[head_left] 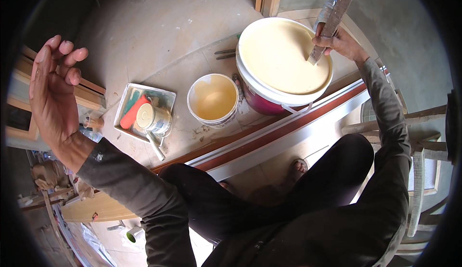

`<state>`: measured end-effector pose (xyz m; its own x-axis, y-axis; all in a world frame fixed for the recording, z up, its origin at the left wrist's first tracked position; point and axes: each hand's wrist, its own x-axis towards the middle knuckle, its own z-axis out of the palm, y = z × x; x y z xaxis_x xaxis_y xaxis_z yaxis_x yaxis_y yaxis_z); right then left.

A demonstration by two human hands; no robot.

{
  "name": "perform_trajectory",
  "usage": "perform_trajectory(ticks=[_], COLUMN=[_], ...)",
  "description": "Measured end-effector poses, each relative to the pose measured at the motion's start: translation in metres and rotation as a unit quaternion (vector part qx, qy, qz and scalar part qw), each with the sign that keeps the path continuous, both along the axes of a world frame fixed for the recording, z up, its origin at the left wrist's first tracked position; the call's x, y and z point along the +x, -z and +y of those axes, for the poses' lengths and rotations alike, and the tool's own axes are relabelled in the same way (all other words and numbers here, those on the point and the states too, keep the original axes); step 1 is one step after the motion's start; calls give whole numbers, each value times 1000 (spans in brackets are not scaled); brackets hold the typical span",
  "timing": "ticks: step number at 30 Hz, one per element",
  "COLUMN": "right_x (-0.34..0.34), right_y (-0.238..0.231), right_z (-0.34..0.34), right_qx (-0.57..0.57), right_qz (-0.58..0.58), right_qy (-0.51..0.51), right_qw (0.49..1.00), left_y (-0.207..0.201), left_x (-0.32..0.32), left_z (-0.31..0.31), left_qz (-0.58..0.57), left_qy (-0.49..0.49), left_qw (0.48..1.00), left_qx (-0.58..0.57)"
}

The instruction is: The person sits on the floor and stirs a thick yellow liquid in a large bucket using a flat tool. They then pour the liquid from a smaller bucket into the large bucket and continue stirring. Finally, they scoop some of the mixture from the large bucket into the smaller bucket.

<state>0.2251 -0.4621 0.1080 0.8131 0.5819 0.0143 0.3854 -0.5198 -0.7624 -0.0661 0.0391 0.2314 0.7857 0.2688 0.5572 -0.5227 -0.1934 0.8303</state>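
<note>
Floor-set bucket [284, 65], stick [332, 19] in right hand [339, 40]

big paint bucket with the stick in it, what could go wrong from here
1. The bucket is full nearly to the rim, so the stick in the right hand might slop paint over the edge.
2. The small bucket stands open close beside it and could catch drips.
3. The left hand is raised and open, steadying nothing.
</note>
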Motion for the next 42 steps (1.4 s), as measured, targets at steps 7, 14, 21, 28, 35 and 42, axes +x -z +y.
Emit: perform_trajectory(ticks=[7, 14, 21, 28, 35, 42], right_x=[-41, -22, 51, 77, 18, -43], right_y=[-4, 8, 32, 20, 4, 7], right_z=[60, 149, 148, 70, 5, 36], right_qx=[26, 97, 17, -26, -7, 78], right_qz=[65, -17, -137, -104, -13, 32], right_qy=[-112, -152, -106, -7, 1, -13], right_qw=[991, 983, 985, 994, 1000, 996], left_y=[-4, -16, -20, -11, -3, -3], left_x=[10, 10, 10, 8, 12, 20], left_z=[-12, -24, -30, -17, -10, -13], left_qz=[-12, -19, -15, -16, -21, -25], left_qy=[13, 20, 16, 0, -2, 9], left_qw=[1000, 999, 1000, 1000, 1000, 1000], left_qx=[16, 22, 15, 7, -1, -2])
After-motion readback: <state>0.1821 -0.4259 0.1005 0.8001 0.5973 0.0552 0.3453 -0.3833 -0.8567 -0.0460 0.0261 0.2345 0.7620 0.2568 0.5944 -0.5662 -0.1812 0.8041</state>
